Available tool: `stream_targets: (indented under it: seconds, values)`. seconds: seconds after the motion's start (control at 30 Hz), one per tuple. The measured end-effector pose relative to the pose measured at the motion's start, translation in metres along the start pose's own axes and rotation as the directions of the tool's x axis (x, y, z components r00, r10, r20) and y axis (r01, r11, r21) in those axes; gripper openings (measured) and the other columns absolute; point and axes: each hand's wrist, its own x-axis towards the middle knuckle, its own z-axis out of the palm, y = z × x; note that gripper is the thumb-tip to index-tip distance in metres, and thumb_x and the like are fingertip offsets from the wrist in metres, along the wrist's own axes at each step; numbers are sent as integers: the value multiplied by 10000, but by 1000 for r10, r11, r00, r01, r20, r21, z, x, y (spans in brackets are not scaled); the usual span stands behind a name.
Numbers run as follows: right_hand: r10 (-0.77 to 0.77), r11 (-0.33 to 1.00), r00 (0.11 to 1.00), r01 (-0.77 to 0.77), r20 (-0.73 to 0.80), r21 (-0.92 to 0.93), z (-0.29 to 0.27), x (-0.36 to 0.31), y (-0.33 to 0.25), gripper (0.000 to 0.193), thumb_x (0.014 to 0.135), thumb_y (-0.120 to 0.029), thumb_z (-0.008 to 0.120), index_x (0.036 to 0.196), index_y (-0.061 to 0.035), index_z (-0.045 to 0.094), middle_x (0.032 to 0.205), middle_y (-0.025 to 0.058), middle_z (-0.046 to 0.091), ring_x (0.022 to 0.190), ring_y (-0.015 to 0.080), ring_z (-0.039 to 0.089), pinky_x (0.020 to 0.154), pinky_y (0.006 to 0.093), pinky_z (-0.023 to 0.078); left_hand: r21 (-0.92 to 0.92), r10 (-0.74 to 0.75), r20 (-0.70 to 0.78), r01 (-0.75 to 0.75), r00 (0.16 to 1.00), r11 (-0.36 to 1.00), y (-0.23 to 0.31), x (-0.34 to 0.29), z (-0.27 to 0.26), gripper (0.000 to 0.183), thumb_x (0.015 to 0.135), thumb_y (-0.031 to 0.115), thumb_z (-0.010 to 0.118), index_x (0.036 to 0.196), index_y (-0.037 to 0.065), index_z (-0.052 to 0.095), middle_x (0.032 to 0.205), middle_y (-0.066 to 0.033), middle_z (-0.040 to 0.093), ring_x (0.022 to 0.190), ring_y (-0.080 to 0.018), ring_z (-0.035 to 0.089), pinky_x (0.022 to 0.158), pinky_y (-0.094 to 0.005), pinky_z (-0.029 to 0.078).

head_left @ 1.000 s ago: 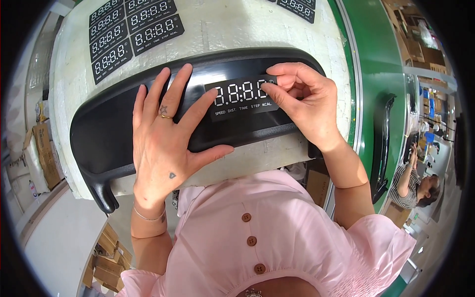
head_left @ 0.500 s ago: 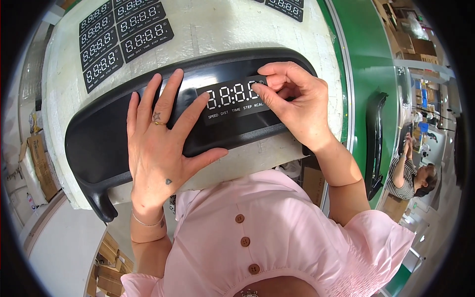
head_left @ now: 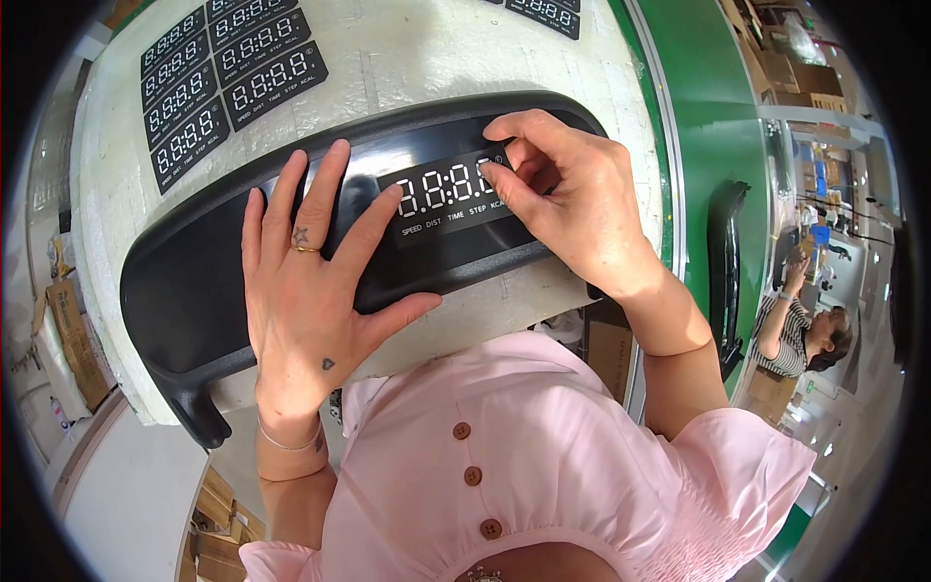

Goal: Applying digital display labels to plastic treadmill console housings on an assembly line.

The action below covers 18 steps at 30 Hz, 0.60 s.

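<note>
Leftward and slightly downward in the view at its left end since the earlier frame: the white, film-covered desk (head_left: 417,58) carries with it everything upon it, which suggests a movement of the head more than of the objects. Across the desk lies a curved black console housing (head_left: 194,291), its long side toward the wearer. Behind it, toward the upper left, loose printed display overlays (head_left: 257,53) lie in a block.

Left hand (head_left: 310,281): spread flat upon the housing, grasping nothing, index fingertip over the left end of a single display overlay (head_left: 441,199). Right hand (head_left: 587,199): curled, thumb tip resting near the upper right corner of that overlay; whether it pinches the corner cannot be told. The overlay itself sits right of centre on the housing's glossy face.

Possible faults, by judgement: a sideways drag of the right thumb could set the overlay askew; a lifted corner could crease it or trap air; uneven pressure from the left hand could slide the housing.

Further difference: the right thumb covers more of the overlay's last small caption, while the left fingers keep their placement.
</note>
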Motion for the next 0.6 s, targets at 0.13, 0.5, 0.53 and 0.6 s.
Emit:
stream_targets:
  seconds: [0.13, 0.5, 0.53, 0.6]
  values:
    - [-84, 986, 996, 89, 43, -143, -2, 3, 0, 284, 735, -48, 719, 983, -33, 582, 678, 96, 588, 606, 262, 603, 559, 350, 494, 2, 4, 5, -4, 1000, 1000, 0, 2, 0, 787, 532, 533, 787, 1216, 178, 633, 1445, -86, 424, 1340, -348, 358, 1094, -534, 251]
    - [104, 888, 979, -12, 175, -460, -37, 30, 23, 430, 650, -275, 821, 934, -53, 586, 833, 76, 640, 808, 288, 609, 675, 383, 489, -1, 5, 0, -5, 1000, 1000, 1, 2, 1, 777, 524, 473, 815, 1218, 178, 630, 1446, -82, 423, 1347, -345, 348, 1095, -531, 250]
    - [132, 949, 979, -80, 155, -304, -36, 28, 33, 431, 663, -287, 819, 956, -53, 607, 861, 85, 644, 863, 286, 604, 728, 379, 487, -4, 9, 0, -9, 1000, 1000, 1, 1, 1, 777, 524, 473, 815, 1218, 178, 630, 1446, -82, 423, 1347, -345, 348, 1095, -531, 250]
    - [163, 980, 977, -144, 139, -137, -32, 28, 47, 434, 676, -300, 817, 978, -53, 629, 889, 94, 647, 919, 284, 598, 781, 375, 485, -11, 11, 16, -11, 1000, 1000, 2, 1, -2, 782, 511, 466, 817, 1212, 174, 634, 1447, -88, 422, 1348, -346, 346, 1095, -533, 249]
